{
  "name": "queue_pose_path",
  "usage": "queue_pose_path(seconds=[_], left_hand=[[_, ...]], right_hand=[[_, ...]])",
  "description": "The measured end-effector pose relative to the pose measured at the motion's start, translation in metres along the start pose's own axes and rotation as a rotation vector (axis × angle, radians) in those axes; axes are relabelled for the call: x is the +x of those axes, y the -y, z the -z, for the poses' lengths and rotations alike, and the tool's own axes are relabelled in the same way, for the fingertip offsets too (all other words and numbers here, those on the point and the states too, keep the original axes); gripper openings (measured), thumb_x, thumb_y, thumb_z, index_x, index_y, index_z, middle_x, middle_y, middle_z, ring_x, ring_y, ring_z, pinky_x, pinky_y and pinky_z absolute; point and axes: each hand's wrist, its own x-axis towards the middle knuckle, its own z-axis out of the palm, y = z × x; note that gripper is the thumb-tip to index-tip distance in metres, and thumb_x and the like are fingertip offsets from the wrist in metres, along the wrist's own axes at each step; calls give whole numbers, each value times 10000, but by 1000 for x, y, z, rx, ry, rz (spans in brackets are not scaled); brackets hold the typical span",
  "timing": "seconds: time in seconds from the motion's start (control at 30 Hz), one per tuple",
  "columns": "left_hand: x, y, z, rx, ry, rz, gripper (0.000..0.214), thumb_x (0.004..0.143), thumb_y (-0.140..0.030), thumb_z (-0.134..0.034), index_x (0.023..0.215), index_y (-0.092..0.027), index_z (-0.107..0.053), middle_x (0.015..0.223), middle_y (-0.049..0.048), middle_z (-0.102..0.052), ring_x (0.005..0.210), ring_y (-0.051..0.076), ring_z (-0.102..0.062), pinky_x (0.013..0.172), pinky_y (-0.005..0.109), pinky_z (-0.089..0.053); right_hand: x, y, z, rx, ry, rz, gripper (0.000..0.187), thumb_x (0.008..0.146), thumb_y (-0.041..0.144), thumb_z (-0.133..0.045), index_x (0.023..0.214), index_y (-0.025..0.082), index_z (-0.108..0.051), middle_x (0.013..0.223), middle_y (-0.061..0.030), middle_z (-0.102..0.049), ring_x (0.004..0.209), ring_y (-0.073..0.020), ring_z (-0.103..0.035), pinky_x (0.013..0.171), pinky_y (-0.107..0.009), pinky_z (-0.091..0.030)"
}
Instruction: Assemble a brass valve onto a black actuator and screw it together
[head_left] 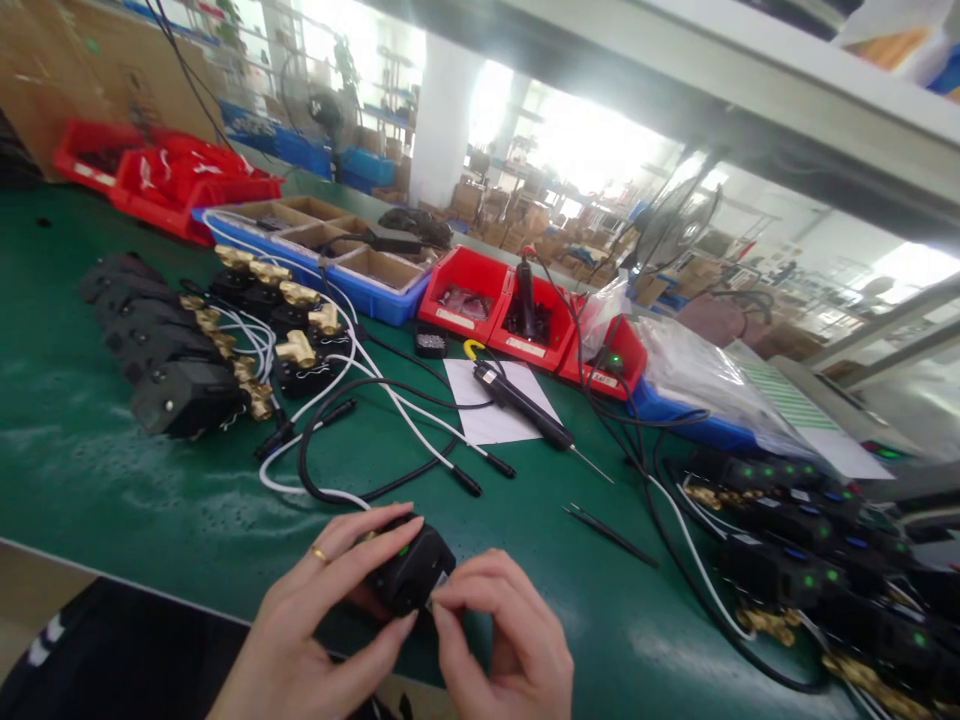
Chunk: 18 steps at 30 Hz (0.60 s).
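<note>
A black boxy valve actuator (420, 565) with a small green light sits low at the table's near edge, a white cable running from its back. My left hand (322, 610), wearing a ring, grips it between the thumb and fingers. My right hand (506, 630) is closed in a pinch at the actuator's right side, on the edge of a small pale label (440, 580). The fingertips partly hide this label. Tweezers (611, 535) lie on the green table to the right, and a black electric screwdriver (525, 405) rests on a white paper sheet (469, 425) beyond.
Black actuators with brass fittings (180, 395) stand in rows at left; more with green lights (765, 570) crowd the right. Cables (390, 385) cross the middle. Red bins (461, 320) and a blue divided tray (382, 300) line the back, under a shelf (675, 60).
</note>
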Motion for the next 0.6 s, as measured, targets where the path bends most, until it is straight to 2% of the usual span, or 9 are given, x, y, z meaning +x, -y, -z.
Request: queue_pose_path(seconds=[0.1, 0.2, 0.33, 0.4, 0.5, 0.6], left_hand=[[9, 7, 13, -92, 96, 7, 515, 828, -185, -712, 1254, -474, -694, 1318, -10, -694, 1173, 236, -682, 676, 155, -615], [16, 13, 22, -160, 138, 16, 527, 794, -159, -733, 1225, -461, -716, 1285, -13, -721, 1190, 239, -677, 663, 148, -605], [19, 16, 23, -159, 145, -1, 518, 768, -158, -747, 1201, -441, -730, 1266, -24, -735, 1198, 216, -669, 687, 136, -587], [19, 15, 23, -153, 126, 3, 499, 769, -178, -745, 1203, -425, -731, 1263, -22, -735, 1203, 205, -662, 759, 153, -592], [18, 9, 24, -167, 167, 96, 493, 752, -182, -720, 1204, -378, -741, 1297, 5, -711, 1231, 222, -644, 842, 207, -602], [19, 0, 24, -214, 181, 206, 444, 736, -207, -698, 1157, -325, -773, 1313, 43, -694, 1206, 247, -656, 772, 223, -617]], right_hand=[[2, 2, -15, 34, -22, 37, 232, 875, 27, -564, 920, 240, -646, 791, 39, -658, 714, -99, -625, 676, -210, -497], [4, 2, -22, 47, 0, 36, 239, 884, 27, -571, 952, 240, -656, 807, 28, -642, 714, -109, -604, 667, -235, -483], [5, 2, -27, 35, 39, 26, 231, 896, 38, -583, 964, 241, -668, 828, 12, -631, 724, -121, -580, 646, -241, -471], [6, 2, -28, 23, 54, 33, 221, 899, 43, -581, 953, 238, -671, 821, 9, -625, 708, -121, -568, 632, -239, -467], [5, 3, -28, 19, 49, 39, 209, 910, 54, -571, 940, 235, -672, 805, 7, -618, 685, -121, -553, 607, -236, -453], [6, 6, -25, 12, 81, -7, 206, 913, 62, -585, 931, 246, -677, 797, 9, -617, 677, -125, -551, 597, -237, -444]])
